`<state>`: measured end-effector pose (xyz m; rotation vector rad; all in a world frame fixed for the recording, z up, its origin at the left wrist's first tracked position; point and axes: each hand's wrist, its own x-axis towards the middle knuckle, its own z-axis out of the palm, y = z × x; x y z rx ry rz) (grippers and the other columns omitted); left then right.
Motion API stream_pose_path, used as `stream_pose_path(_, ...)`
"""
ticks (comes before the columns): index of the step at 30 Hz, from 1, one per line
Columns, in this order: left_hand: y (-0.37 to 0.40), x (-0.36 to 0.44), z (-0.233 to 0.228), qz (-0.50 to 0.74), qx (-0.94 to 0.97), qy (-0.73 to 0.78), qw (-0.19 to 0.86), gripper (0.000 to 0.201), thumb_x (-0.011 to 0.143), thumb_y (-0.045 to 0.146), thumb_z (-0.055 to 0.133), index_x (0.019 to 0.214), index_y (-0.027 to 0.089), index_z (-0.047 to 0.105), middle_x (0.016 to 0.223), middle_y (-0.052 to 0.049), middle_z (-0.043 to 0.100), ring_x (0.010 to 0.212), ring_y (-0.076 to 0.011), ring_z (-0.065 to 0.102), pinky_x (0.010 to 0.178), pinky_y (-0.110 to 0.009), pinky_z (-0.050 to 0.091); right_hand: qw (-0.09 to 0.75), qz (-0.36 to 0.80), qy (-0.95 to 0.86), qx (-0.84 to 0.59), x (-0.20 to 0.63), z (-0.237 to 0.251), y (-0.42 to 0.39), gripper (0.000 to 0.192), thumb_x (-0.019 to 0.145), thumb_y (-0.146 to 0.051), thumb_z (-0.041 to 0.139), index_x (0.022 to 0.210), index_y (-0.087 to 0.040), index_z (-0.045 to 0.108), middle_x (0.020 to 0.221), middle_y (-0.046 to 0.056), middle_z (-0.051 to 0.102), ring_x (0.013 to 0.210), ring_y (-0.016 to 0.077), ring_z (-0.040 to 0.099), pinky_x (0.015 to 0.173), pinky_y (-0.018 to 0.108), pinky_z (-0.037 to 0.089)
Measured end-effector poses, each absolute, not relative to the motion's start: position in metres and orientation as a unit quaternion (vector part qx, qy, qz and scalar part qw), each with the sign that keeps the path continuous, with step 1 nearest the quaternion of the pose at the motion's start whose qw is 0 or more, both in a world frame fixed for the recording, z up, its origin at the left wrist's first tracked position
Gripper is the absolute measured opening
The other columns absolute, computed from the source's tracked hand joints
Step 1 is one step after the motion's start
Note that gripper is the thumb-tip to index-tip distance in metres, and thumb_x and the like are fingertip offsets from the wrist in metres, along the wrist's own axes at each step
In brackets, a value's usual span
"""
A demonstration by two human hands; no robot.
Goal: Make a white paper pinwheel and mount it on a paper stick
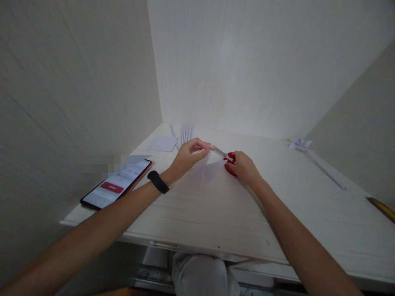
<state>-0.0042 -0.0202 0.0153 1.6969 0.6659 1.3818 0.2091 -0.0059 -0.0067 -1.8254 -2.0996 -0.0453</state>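
My right hand (243,165) grips a pair of red-handled scissors (219,151) above the table, with the blades pointing left toward my other hand. The blade tips reach the fingertips of my left hand (194,155), which wears a black band at the wrist. A piece of white paper (203,167) hangs below the left fingers, pinched between thumb and fingers. It is pale against the tabletop, so its outline is hard to make out. Part of the scissor handles is hidden by my right fingers.
On the white table (197,222), a phone (119,185) lies at left. Behind my left hand are a white paper square (162,144) and several narrow paper strips (187,132). A paper pinwheel (300,144) on a white stick lies at right, near a yellowish object (382,209). Walls enclose the back and sides.
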Motion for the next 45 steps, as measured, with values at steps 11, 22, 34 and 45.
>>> stream_pose_path(11,-0.019,-0.002,0.014,0.517,0.701,0.315,0.377,0.014,0.074,0.028,0.066,0.075,0.015,0.059,0.083,-0.004,0.064,0.083,-0.0138,0.060,0.084,-0.030,0.046,0.195,-0.050,-0.771,-0.605,0.216,-0.015,0.001,0.023,0.080,-0.026,0.059,0.096,-0.012,0.066,0.098,0.014,0.058,0.091,0.0220,0.054,0.077,0.031,0.042)
stream_pose_path(22,-0.008,-0.003,0.000,0.483,0.677,0.355,0.427,0.018,0.071,0.026,0.067,0.084,0.015,0.063,0.082,-0.004,0.066,0.073,-0.0118,0.061,0.069,-0.025,0.046,0.195,0.021,-0.759,-0.621,0.210,-0.013,-0.001,0.028,0.080,-0.033,0.062,0.096,-0.010,0.063,0.094,0.012,0.061,0.081,0.0186,0.055,0.071,0.028,0.041)
stream_pose_path(34,-0.004,-0.007,-0.003,0.440,0.689,0.417,0.397,0.018,0.069,0.018,0.062,0.085,0.016,0.070,0.081,-0.004,0.070,0.074,-0.0150,0.062,0.068,-0.026,0.046,0.207,0.003,-0.780,-0.591,0.208,-0.019,0.000,0.025,0.082,-0.033,0.058,0.094,-0.011,0.062,0.091,0.012,0.059,0.082,0.0194,0.053,0.076,0.032,0.043)
stream_pose_path(45,-0.003,-0.006,-0.005,0.430,0.683,0.423,0.412,0.010,0.069,0.023,0.067,0.076,0.015,0.069,0.079,-0.005,0.071,0.075,-0.0153,0.063,0.071,-0.028,0.047,0.219,0.002,-0.785,-0.580,0.207,-0.022,0.002,0.024,0.081,-0.031,0.057,0.094,-0.011,0.063,0.098,0.015,0.058,0.094,0.0245,0.053,0.080,0.037,0.046)
